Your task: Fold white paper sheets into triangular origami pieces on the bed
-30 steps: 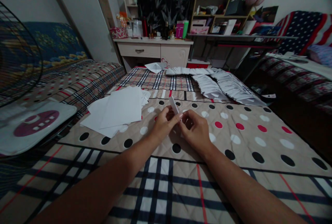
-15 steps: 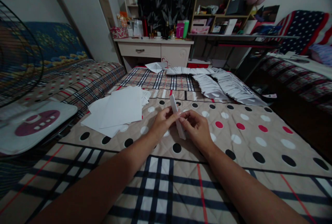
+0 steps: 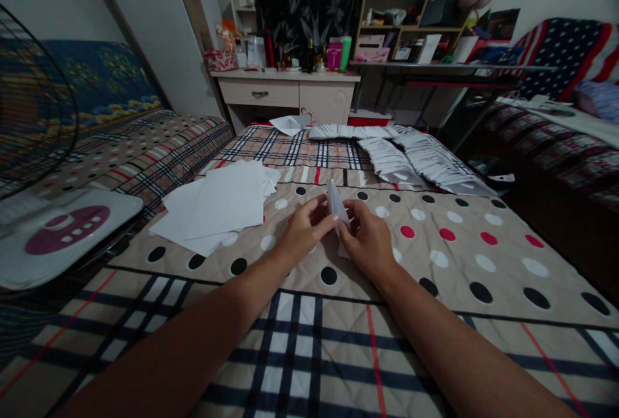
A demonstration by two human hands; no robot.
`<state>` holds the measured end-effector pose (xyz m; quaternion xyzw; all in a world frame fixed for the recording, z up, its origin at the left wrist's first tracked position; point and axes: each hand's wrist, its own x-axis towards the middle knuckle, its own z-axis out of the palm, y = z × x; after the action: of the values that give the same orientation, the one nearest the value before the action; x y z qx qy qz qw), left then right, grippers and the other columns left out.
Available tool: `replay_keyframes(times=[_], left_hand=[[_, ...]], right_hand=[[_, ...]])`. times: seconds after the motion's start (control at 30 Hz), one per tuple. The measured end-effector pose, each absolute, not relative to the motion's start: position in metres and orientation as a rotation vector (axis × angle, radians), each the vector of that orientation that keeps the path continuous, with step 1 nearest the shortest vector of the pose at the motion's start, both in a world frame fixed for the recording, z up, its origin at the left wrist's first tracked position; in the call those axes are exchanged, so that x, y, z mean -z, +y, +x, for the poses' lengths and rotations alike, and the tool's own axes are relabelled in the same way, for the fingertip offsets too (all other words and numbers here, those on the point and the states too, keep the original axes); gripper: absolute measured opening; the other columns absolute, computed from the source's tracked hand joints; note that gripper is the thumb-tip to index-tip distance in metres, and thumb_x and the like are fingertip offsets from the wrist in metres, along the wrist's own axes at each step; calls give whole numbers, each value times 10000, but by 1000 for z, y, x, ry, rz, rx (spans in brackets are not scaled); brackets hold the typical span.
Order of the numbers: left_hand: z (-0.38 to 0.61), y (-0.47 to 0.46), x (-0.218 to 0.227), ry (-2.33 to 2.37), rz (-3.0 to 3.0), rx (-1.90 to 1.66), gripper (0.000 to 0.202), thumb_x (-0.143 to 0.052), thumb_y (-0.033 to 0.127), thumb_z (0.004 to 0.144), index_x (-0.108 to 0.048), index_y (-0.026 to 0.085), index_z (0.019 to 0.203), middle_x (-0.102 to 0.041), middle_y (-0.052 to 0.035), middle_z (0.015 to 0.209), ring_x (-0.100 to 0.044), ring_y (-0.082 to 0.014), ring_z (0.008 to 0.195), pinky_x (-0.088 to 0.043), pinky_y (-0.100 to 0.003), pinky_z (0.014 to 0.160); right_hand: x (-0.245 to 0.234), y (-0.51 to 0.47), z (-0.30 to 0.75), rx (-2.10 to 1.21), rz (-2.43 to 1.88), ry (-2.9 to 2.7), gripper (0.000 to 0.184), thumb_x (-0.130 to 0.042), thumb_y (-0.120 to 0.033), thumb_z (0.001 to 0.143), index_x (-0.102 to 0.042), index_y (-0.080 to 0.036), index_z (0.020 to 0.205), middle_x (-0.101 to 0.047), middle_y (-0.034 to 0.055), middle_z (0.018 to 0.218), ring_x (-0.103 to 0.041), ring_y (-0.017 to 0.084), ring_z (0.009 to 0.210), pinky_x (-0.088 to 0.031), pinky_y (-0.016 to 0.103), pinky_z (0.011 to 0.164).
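A small folded white paper piece (image 3: pixel 335 205) stands up between my two hands over the dotted bedspread (image 3: pixel 435 257). My left hand (image 3: pixel 305 229) pinches its left side with curled fingers. From the right, my right hand (image 3: pixel 368 240) grips the same paper with fingers closed on its lower part. A loose stack of flat white sheets (image 3: pixel 217 205) lies to the left of my hands. Rows of folded white paper pieces (image 3: pixel 411 157) are spread further back on the bed.
A fan base with a purple panel (image 3: pixel 58 234) and its wire grille (image 3: pixel 33 95) stand at the left. A white dresser (image 3: pixel 285 95) crowded with bottles and a shelf unit (image 3: pixel 401 18) sit beyond the bed. Another bed (image 3: pixel 556 140) lies at the right.
The paper was a narrow upright strip held at its middle; now it looks like a pointed, wider shape. Both hands stayed in place and shifted their fingers on it.
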<state>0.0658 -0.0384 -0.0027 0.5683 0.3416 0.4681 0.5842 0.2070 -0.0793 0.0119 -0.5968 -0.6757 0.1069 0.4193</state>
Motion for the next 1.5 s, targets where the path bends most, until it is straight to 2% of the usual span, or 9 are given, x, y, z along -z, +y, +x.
replay_keyframes(times=[0.17, 0.27, 0.43, 0.63, 0.77, 1.0, 1.17, 1.4, 1.5], left_hand=[[61, -45, -1, 940, 1912, -1284, 671, -616, 202, 808, -344, 250, 1419, -368, -140, 1489, -452, -282, 1305, -499, -445, 967], [56, -51, -11, 947, 2430, -1348, 548, -544, 34, 767, -523, 247, 1272, -262, -89, 1544, -313, -285, 1400, -387, -501, 1088], [55, -57, -24, 1156, 2849, -1154, 256, -543, 59, 799, -678, 210, 956, -353, -86, 1480, -382, -303, 1333, -427, -480, 1043], [58, -62, -30, 1532, 2849, -555, 290, -516, 150, 849, -673, 287, 1050, -630, -67, 1014, -633, -245, 859, -525, -362, 656], [59, -61, -31, 1500, 2848, -336, 252, -498, 176, 872, -679, 267, 1021, -658, -55, 888, -650, -235, 756, -490, -333, 598], [54, -52, -34, 1231, 2980, -324, 249, -482, 118, 878, -703, 206, 953, -662, -61, 860, -638, -225, 865, -487, -316, 673], [44, -41, -34, 1198, 2822, -523, 244, -536, 111, 835, -723, 225, 940, -641, -42, 911, -627, -203, 888, -502, -306, 702], [40, -24, -15, 924, 2477, -1090, 56, -672, 182, 798, -728, 187, 802, -469, -86, 1357, -469, -248, 1272, -413, -458, 1060], [40, -25, -15, 914, 2391, -1176, 49, -685, 176, 789, -721, 181, 755, -455, -82, 1404, -414, -257, 1324, -424, -479, 1049]], right_hand=[[-8, -73, 210, -262, -1556, -1648, 248, -576, -257, 776, -593, -202, 1017, -651, -2, 712, -584, 158, 602, -384, 254, 560], [-8, -72, 211, -237, -1588, -1630, 280, -575, -221, 747, -595, -213, 1026, -645, -13, 706, -580, 156, 603, -375, 250, 561], [-8, -72, 212, -255, -1587, -1623, 304, -589, -218, 732, -598, -216, 1036, -639, -28, 699, -569, 139, 575, -358, 240, 542], [-5, -73, 210, -275, -1460, -1632, 261, -531, -199, 781, -589, -203, 1035, -612, -29, 674, -558, 131, 576, -367, 237, 553], [-6, -75, 208, -254, -1477, -1647, 259, -523, -221, 789, -590, -201, 1038, -585, -39, 630, -540, 131, 555, -353, 239, 543], [-14, -66, 221, -174, -1798, -1658, 310, -600, -239, 702, -621, -234, 1012, -687, 4, 740, -604, 181, 637, -320, 245, 518], [-7, -54, 237, -694, -1617, -1460, 291, -643, -241, 659, -589, -204, 942, -685, -2, 673, -593, 156, 542, -383, 223, 468], [-5, -54, 228, -1047, -1259, -1166, 267, -700, -312, 656, -617, -164, 863, -651, 19, 744, -565, 127, 558, -429, 217, 459], [-8, -59, 224, -1052, -1216, -1139, 291, -696, -345, 697, -637, -171, 922, -660, 24, 795, -560, 124, 582, -430, 216, 470]])
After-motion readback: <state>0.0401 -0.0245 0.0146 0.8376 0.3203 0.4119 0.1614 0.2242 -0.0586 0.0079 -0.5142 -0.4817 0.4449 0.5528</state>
